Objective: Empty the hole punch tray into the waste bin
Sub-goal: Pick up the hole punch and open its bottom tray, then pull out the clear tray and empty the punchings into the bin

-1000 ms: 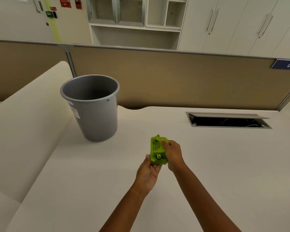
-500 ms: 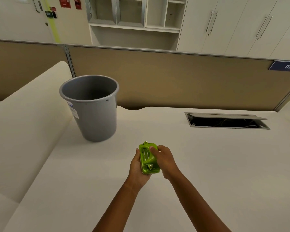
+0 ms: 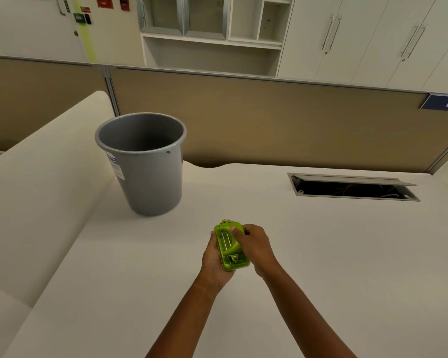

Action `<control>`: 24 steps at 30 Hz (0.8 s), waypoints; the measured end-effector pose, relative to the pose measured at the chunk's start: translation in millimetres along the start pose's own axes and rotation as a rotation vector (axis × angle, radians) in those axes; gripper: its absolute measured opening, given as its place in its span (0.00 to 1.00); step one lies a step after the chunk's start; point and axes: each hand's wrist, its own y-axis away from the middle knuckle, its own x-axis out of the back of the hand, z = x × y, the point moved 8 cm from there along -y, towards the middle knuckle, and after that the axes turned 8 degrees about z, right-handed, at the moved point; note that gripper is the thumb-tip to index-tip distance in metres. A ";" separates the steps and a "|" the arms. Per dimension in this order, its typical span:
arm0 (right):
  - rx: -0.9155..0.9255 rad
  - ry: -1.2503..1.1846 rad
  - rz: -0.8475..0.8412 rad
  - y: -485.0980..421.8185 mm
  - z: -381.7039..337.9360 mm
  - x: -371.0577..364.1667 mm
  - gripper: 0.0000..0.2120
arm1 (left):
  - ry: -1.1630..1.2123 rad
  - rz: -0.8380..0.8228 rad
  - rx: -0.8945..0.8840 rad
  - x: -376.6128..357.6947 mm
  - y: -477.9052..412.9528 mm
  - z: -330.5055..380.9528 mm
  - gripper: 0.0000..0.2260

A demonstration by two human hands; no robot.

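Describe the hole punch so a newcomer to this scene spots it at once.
Over the cream desk, nearer the camera and right of the grey waste bin, two hands meet. The hole punch is held between the left hand and right hand. It is the only bright green thing at the desk.

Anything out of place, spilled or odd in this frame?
The bin stands on the desk, an odd spot for one, though upright. The desk's cable hatch lies open. No spill shows. The left hand and right hand hold the punch.
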 end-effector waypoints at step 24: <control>-0.567 -0.963 -0.203 -8.9 28.5 4.9 0.18 | -0.074 -0.067 -0.051 -8.2 6.4 12.3 0.20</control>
